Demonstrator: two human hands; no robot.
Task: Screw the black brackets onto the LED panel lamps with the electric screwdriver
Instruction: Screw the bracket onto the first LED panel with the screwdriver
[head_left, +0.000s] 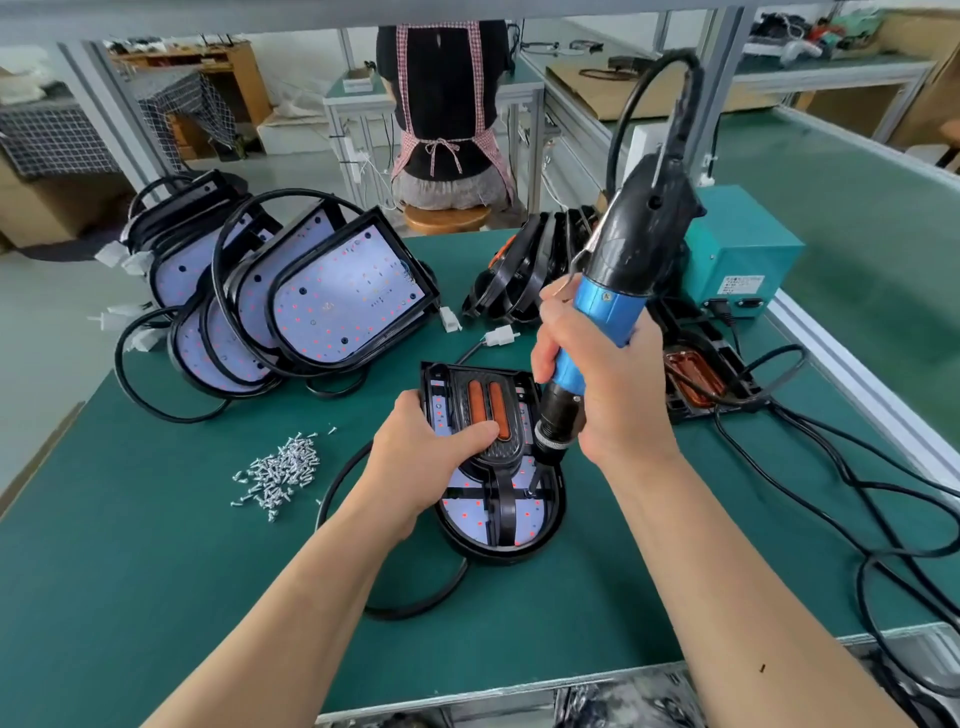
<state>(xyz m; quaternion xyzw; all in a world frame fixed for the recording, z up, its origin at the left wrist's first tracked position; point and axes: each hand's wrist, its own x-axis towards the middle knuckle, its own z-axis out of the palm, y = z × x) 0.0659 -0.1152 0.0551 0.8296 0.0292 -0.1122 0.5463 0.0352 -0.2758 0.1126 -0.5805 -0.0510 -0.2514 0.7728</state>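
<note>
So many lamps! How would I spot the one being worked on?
Find the green table and look at its near middle, between the person's arms. The lamp lies flat there, held by the left hand, with the right hand aiming the electric screwdriver down at it. Unlike the lamps leaning stacked at far left, it carries a black bracket with two orange slots.

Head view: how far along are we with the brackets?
Done, apparently: one bracketed lamp at right. In hand: left hand holds a bracket on the centre lamp while right hand holds the electric screwdriver to it. Left: several bare lamps, spare brackets and screws.
</note>
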